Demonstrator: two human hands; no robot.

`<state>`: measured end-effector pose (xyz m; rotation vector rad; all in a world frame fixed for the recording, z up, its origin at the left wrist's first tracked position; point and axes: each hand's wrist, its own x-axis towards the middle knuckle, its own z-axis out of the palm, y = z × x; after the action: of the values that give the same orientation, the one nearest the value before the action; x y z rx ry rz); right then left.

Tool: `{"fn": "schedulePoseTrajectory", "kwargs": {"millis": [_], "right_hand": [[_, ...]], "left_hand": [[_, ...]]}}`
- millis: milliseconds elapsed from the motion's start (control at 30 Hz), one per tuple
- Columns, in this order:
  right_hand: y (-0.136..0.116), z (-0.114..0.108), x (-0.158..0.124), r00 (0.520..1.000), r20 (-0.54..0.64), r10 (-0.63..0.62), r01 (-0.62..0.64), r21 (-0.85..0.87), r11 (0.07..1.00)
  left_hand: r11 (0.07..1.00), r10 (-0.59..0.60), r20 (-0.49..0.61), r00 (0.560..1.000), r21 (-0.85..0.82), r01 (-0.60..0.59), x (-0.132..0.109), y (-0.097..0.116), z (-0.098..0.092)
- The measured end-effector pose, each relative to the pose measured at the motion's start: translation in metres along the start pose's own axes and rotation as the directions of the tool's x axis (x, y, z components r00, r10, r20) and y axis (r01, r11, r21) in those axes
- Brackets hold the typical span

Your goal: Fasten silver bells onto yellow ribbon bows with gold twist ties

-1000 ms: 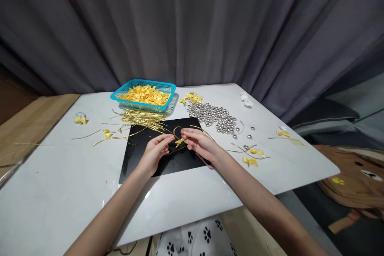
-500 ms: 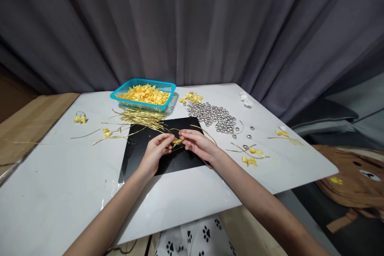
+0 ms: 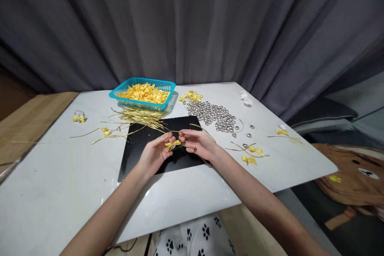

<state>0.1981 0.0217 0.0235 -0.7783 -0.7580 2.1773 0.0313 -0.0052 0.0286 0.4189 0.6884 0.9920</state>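
Note:
A small yellow ribbon bow (image 3: 173,145) with a silvery piece at its middle is at the fingers of my left hand (image 3: 154,155), which is closed in a pinch. A thin gold twist tie (image 3: 175,131) arches between the fingertips of both hands above the bow. My right hand (image 3: 199,144) pinches its other side, thumb and forefinger together. Both hands are over a black mat (image 3: 138,156). How the tie joins the bow is too small to tell.
A blue basket (image 3: 111,94) of yellow bows stands at the back. Before it lies a pile of gold ties (image 3: 142,116). Silver beads (image 3: 211,115) spread right of the mat. Loose bows (image 3: 249,160) lie at right, and another bow (image 3: 79,118) at left.
The bow now shows more fully, turned toward me and slightly further left against my left fingers. My left hand has rolled open a little, and the gold tie arches between my fingertips.

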Motion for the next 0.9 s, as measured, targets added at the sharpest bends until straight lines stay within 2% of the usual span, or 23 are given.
{"fn": "schedulePoseTrajectory", "kwargs": {"millis": [133,400,767,900], "right_hand": [[0.0006,0.0,-0.0001,0.998,-0.011,-0.068,0.067,-0.096,0.993],[0.0005,-0.0027,0.0008,0.995,-0.019,-0.099,0.098,-0.067,0.993],[0.0029,-0.0038,0.0029,0.99,-0.033,-0.134,0.13,-0.1,0.986],[0.0025,-0.002,0.0027,0.989,-0.07,-0.133,0.127,-0.081,0.989]], "left_hand": [[0.998,0.01,-0.028,1.0,0.069,-0.008,-0.0006,0.0008,-0.0002],[0.985,0.011,-0.005,1.0,0.175,-0.01,0.003,-0.0021,-0.0037],[0.998,-0.013,-0.012,1.0,0.068,0.014,0.0017,0.0001,-0.0039],[0.996,-0.008,-0.008,1.0,0.083,0.008,0.0031,-0.0011,-0.0059]]}}
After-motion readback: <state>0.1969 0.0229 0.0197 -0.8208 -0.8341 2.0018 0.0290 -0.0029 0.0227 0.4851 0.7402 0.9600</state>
